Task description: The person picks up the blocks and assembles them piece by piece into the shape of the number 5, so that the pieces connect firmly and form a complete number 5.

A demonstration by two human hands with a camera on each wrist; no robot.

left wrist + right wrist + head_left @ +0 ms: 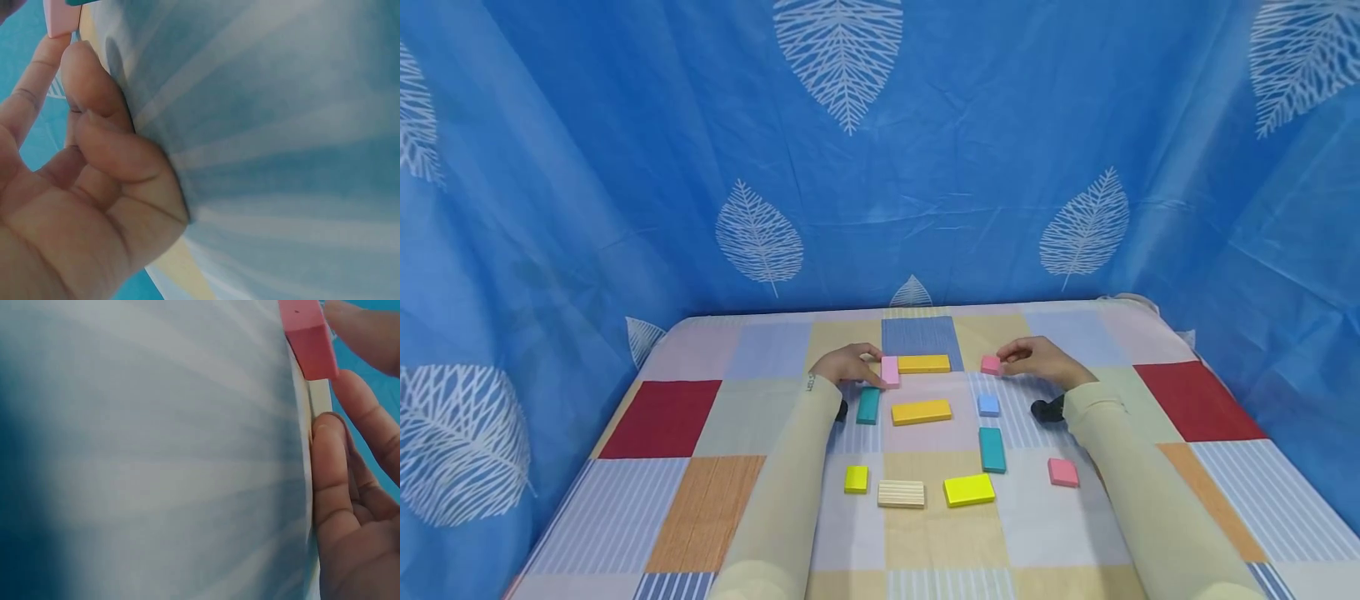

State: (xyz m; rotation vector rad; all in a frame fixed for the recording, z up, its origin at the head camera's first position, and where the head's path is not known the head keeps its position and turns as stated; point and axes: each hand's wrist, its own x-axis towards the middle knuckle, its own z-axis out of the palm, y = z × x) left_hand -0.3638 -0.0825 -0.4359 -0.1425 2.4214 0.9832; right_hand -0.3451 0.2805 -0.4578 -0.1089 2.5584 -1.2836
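At the far side of the table, my left hand [844,364] pinches a light pink block [890,372] between thumb and index finger. That block stands against the left end of an orange block [924,364]. In the left wrist view its pink end [61,17] meets the index fingertip, and the other fingers curl on the cloth. To the right, my right hand [1042,362] holds a small coral-pink block [990,365] by its edges with thumb and index finger. The right wrist view shows this block [310,347] at the fingertips.
Nearer me lie teal blocks [868,406] [992,450], a second orange block [921,412], a small blue block [988,406], yellow blocks [856,479] [968,490], a ridged wooden block [901,494] and another coral-pink block [1063,472]. A blue curtain [925,208] hangs behind the patchwork cloth [730,517].
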